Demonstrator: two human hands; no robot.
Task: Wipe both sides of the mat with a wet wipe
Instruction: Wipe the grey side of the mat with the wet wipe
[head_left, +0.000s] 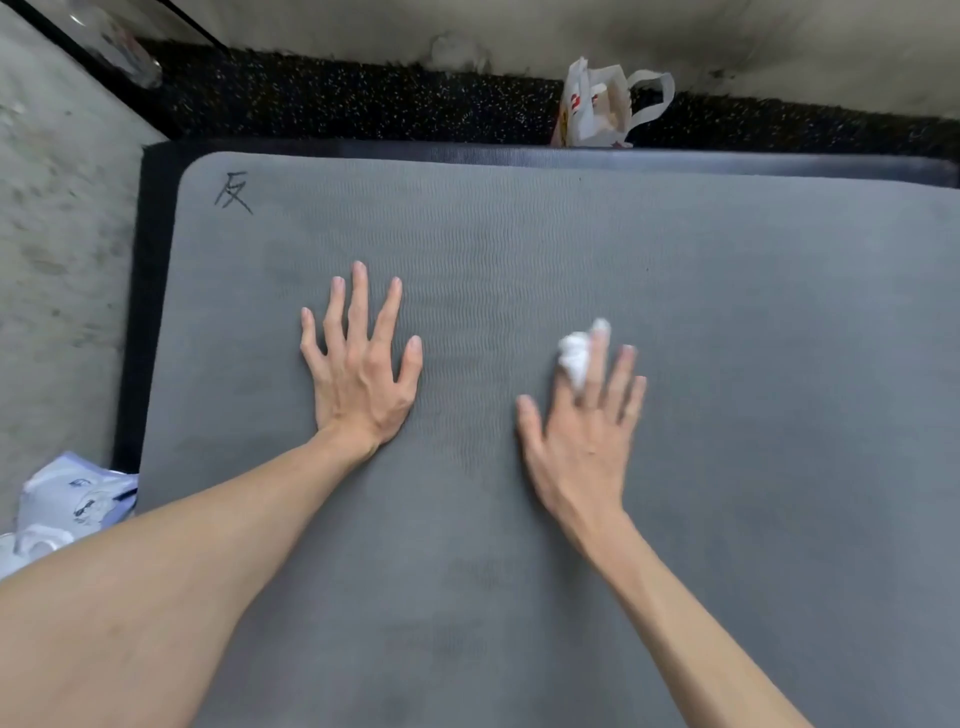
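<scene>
A grey ribbed mat (727, 322) lies flat and fills most of the view, with a black handwritten character at its far left corner. My left hand (358, 364) presses palm-down on the mat, fingers spread, holding nothing. My right hand (582, 431) rests on the mat to the right, fingers mostly extended. A crumpled white wet wipe (575, 356) is pinched under and between its index and middle fingers, touching the mat. The right hand is slightly blurred.
A black mat (140, 312) lies under the grey one, its edge showing at left and top. A white plastic bag (597, 109) stands behind the far edge. A pale blue printed package (78, 499) lies on the concrete floor at lower left.
</scene>
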